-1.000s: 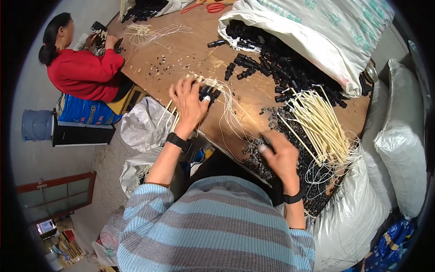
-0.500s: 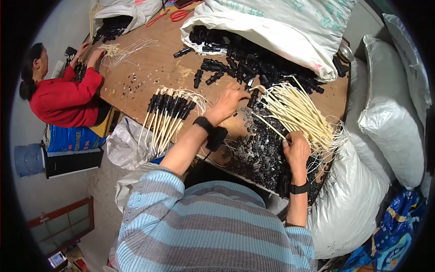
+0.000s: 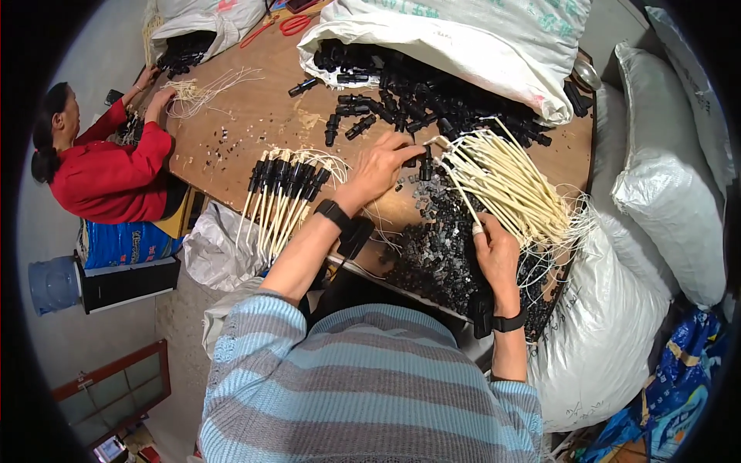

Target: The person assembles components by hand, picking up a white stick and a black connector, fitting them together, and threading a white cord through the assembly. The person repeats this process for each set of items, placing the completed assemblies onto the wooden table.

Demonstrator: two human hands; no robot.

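My right hand (image 3: 499,251) grips a thin cream cable (image 3: 465,193) between thumb and fingers, its far end slanting up toward my left hand (image 3: 380,168). The left hand's thumb and forefinger are pinched together by a pale cable end (image 3: 438,142); what lies in the pinch is too small to tell. A black connector (image 3: 426,165) stands right below those fingertips. Beside them a thick bundle of cream cables (image 3: 513,185) with thin white wires lies over a heap of small black and clear parts (image 3: 434,258).
Cables with black connectors fitted (image 3: 289,185) lie in a row on the brown table (image 3: 262,100). More black connectors (image 3: 417,100) spill from a white sack (image 3: 463,46). Red-handled scissors (image 3: 295,25) lie at the back. A person in red (image 3: 116,166) works at the left. Full sacks (image 3: 664,177) stand at right.
My right hand has moved slightly up and left, and the cable it holds now stands steeper. The left hand has shifted a little left. The whole view has shifted slightly.
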